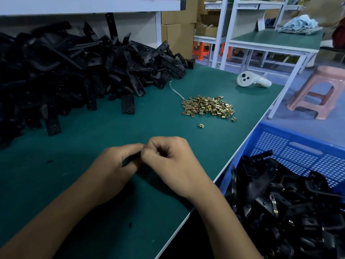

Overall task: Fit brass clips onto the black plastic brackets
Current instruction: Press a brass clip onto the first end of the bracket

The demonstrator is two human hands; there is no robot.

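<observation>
My left hand and my right hand meet fingertip to fingertip low over the green table. The left hand's curled fingers grip a black plastic bracket, of which only a dark sliver shows under them. My right hand's fingers are curled tightly against the bracket's end; what they pinch is hidden. A heap of brass clips lies on the table beyond my hands, with two loose clips in front of it. A large pile of black brackets fills the table's left and back.
A blue perforated crate at the right, below the table edge, holds black brackets with brass clips on them. A white handheld controller lies at the far right of the table. A pink stool and other workbenches stand beyond.
</observation>
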